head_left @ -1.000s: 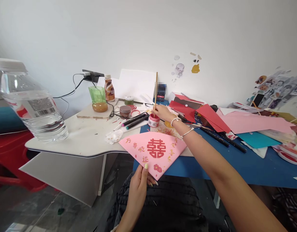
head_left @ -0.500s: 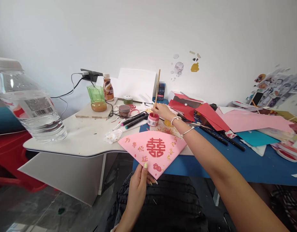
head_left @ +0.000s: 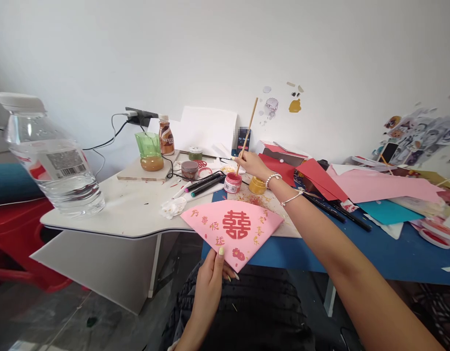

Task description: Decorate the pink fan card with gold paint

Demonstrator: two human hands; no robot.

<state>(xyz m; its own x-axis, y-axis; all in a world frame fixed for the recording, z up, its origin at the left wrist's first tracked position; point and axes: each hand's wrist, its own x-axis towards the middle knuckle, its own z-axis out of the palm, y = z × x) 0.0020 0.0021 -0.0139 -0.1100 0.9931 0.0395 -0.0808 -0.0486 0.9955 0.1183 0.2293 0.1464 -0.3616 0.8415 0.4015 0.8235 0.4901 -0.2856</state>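
On my feed, the left hand (head_left: 211, 275) is closed on the near, pointed end of the fan (head_left: 205, 214), thumb on top and the other fingers partly hidden beneath. The fan is pink, its curved side facing away, with a large red character in the middle, small gold and reddish ones to either side and a red flower near the point. It sits at the near edge, in front of the jars.

I see the right hand (head_left: 250, 163) gripping the brush (head_left: 251, 117) low on its handle, pinched between the fingers. The brush leans right at its top, its lower end at the mouth of the red jar (head_left: 232, 185), which stands open beyond the fan. The yellow jar (head_left: 257, 186) is just right of that, partly behind the wrist.

Left of the red jar I have the markers (head_left: 206, 185), with the brown jar (head_left: 189, 169) and green jar (head_left: 195, 154) farther back. The cup (head_left: 147, 145) stands on the board (head_left: 131, 173), near the coffee bottle (head_left: 166, 139); the water bottle (head_left: 60, 170) is far left. Across the right side lie red paper (head_left: 320, 179), pink paper (head_left: 389, 184), blue paper (head_left: 391, 213) and black pens (head_left: 329, 210). The phone (head_left: 244, 141) stands at the back.
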